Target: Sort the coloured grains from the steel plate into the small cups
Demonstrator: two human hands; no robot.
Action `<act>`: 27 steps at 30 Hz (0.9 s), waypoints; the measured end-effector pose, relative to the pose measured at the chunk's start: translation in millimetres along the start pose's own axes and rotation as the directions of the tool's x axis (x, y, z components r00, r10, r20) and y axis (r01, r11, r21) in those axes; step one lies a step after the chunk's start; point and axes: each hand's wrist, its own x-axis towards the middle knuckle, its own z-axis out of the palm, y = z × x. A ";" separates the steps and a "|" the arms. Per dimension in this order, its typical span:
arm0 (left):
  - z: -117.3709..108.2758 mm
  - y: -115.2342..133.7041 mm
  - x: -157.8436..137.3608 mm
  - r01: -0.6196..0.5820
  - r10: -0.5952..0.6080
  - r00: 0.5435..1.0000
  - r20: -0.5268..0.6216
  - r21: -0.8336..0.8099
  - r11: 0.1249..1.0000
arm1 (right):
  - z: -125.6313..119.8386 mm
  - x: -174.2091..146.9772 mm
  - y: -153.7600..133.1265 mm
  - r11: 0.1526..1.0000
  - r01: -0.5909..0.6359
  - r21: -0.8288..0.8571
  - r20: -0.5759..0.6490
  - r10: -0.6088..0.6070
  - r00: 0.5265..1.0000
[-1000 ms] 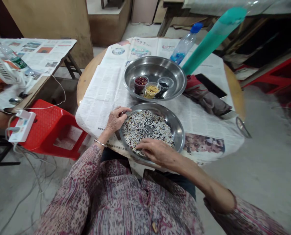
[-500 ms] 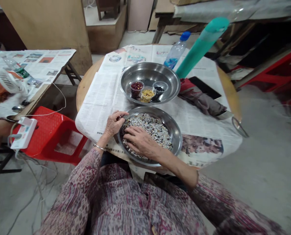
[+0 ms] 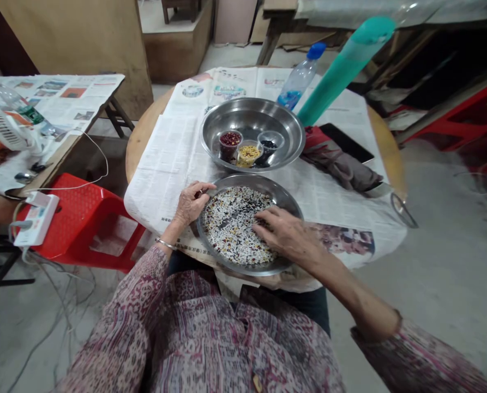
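Mixed grains, mostly white with dark, yellow and reddish ones, cover the bottom of the near steel basin. At its left rim is my left hand, fingers and thumb closed on the edge. My right hand lies over the right part of the grains, its fingers apart and slightly bent, the tips touching them. Behind stands a second steel basin. Inside it are a cup of dark red beans, a cup of yellow beans and a cup of black beans.
Newspaper covers the round table. Toward the back right are a plastic bottle, a tall green tube, a folded umbrella and a black phone. A red stool bears a power strip at left.
My right hand has swept from the left side of the grains to the right side, uncovering the grains at left. My left hand stays at the rim.
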 end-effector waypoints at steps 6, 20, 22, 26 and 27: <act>-0.4 -0.1 0.6 -0.006 0.006 1.000 0.003 0.011 1.000 | 13.4 9.3 -42.4 0.910 0.132 0.393 -0.014 -0.137 0.990; -0.2 1.5 0.0 -0.007 0.007 1.000 -0.006 -0.011 1.000 | -13.0 -8.6 -47.9 0.970 0.217 0.112 0.297 -0.241 0.924; -0.2 0.0 0.2 -0.007 0.007 1.000 -0.003 -0.010 1.000 | -8.2 4.9 -42.1 0.987 0.158 -0.009 0.180 -0.154 0.972; 0.2 -2.7 0.4 -0.005 0.005 1.000 -0.009 0.001 1.000 | -1.9 24.5 -20.5 0.989 -0.080 -0.127 -0.018 0.078 0.997; 0.3 -2.8 0.4 -0.006 0.006 1.000 -0.009 0.002 1.000 | 0.1 26.9 -15.9 0.983 -0.131 -0.130 -0.041 0.126 0.991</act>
